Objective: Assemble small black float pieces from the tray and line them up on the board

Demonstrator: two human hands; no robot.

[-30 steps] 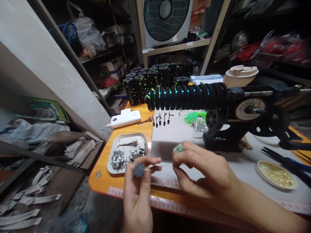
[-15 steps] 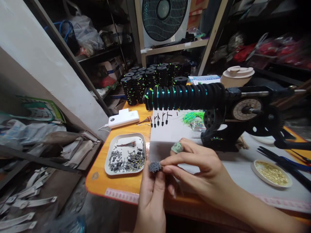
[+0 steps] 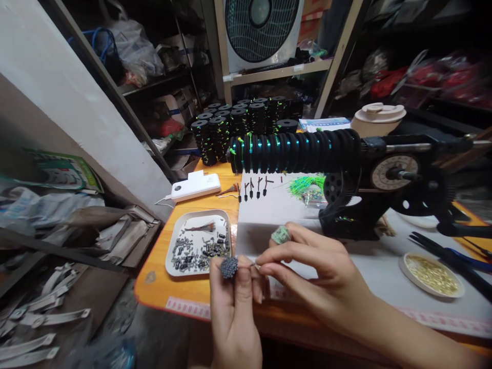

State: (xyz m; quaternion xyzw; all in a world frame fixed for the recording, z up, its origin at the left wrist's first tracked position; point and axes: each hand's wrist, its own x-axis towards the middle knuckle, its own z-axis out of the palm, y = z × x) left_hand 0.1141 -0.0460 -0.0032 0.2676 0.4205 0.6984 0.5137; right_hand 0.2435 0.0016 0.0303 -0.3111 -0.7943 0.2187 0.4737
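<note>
Grey bundle [image 3: 229, 267] has tipped its end toward us, fingers of our left hand [image 3: 235, 302] closed round it; our right hand [image 3: 323, 271] pinches something tiny [image 3: 253, 264], so both hands are engaged.

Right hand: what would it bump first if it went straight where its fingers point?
The right hand would probably meet the left hand first, before the grey bundle held there; depth is hard to judge.

My left hand [image 3: 236, 310] holds a grey bundle [image 3: 229, 267]; my right hand [image 3: 326, 271] pinches a thin piece [image 3: 253, 264] close beside my left. Left of both hands lies a white tray [image 3: 222, 221]; beyond them, a black machine [image 3: 349, 210].
</note>
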